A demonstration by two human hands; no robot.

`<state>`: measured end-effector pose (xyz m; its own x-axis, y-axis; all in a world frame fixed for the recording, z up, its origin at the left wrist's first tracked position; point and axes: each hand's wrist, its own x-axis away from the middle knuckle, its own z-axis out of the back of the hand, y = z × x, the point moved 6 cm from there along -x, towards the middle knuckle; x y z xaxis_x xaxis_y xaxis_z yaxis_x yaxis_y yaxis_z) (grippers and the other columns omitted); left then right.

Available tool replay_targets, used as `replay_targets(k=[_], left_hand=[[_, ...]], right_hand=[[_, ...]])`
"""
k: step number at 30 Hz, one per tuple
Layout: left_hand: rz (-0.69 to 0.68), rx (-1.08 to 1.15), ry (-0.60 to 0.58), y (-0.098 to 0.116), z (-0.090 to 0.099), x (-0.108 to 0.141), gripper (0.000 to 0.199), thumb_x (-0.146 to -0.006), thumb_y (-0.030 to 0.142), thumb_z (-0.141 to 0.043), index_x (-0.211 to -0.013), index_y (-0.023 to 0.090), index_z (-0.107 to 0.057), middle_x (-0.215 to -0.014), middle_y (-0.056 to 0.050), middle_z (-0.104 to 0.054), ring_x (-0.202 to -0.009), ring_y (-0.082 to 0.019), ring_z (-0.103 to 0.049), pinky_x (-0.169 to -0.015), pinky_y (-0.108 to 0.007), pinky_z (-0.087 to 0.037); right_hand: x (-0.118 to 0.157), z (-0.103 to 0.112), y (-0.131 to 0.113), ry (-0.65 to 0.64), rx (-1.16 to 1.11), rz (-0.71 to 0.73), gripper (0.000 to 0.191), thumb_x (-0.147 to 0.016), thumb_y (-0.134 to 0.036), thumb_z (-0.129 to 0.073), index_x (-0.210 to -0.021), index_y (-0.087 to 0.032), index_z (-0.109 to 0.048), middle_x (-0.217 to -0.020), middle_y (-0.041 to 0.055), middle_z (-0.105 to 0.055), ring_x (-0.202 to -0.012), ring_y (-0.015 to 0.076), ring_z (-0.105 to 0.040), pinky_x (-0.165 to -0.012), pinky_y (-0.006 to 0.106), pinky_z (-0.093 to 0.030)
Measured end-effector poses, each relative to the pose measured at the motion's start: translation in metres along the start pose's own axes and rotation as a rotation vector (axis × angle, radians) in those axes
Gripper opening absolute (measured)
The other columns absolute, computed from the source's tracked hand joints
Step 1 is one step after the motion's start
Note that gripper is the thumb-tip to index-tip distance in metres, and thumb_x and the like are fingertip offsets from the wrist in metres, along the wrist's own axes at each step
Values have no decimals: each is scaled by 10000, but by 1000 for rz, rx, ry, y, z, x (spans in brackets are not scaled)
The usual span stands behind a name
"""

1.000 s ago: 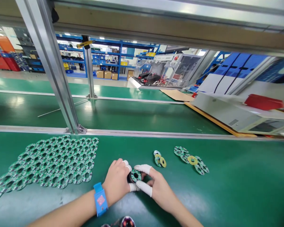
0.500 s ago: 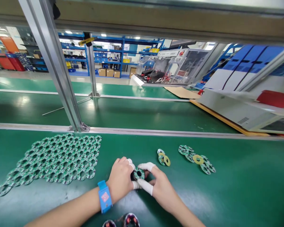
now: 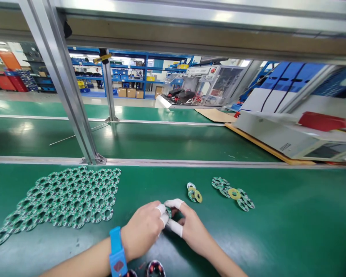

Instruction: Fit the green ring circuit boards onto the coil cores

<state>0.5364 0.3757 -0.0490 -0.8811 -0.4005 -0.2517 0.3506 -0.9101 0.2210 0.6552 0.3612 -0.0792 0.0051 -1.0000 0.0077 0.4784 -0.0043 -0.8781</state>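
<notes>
Between my two hands, just right of the middle of the table, is a green ring-shaped circuit board (image 3: 168, 212), mostly hidden by fingers. My right hand (image 3: 193, 229) grips it from the right, thumb and forefinger in white finger cots. On its left side, my left hand (image 3: 142, 230) is closed with cotted fingertips pressed against it. A darker part seems to lie beneath the board, but the fingers cover it. Closest to me are ring-shaped parts with copper-coloured windings (image 3: 155, 269), cut off by the lower edge.
Many ring circuit boards (image 3: 75, 196) lie in rows at left. A small cluster with a yellow ring (image 3: 198, 196) lies beyond my right hand, and another group of boards (image 3: 243, 202) farther right. A metal post (image 3: 72, 96) and rail (image 3: 190, 164) border the table's back.
My left hand has rolled over the board, and its fingers now cover most of the ring that showed before. The view has tilted up slightly. My right hand keeps its grip.
</notes>
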Motion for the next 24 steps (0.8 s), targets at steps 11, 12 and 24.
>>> replay_targets(k=[11, 12, 24], left_hand=[[-92, -128, 14, 9, -11, 2, 204, -870, 89, -441, -777, 131, -617, -781, -64, -595, -842, -206, -524, -756, -324, -458], [-99, -141, 15, 11, -12, 2, 196, -864, 83, -451, -780, 127, -623, -789, -69, -602, -864, -213, -527, -776, -331, -458], [184, 368, 97, -20, 2, -3, 314, -714, 5, -523, -949, 183, -634, -961, -40, -623, -918, -178, -545, -849, -295, -454]], right_hand=[[1, -1, 1, -6, -124, -48, 320, -701, -253, -558, -1010, -176, -593, -863, 53, -570, -788, 198, -538, -603, 282, -464], [1, -1, 1, 15, -116, -54, 318, -689, -239, -550, -997, -177, -599, -843, 48, -563, -771, 195, -535, -592, 279, -458], [-7, 12, 10, -83, -384, -182, 415, -647, -351, -673, -1004, -162, -578, -760, 17, -563, -671, 159, -530, -543, 278, -488]])
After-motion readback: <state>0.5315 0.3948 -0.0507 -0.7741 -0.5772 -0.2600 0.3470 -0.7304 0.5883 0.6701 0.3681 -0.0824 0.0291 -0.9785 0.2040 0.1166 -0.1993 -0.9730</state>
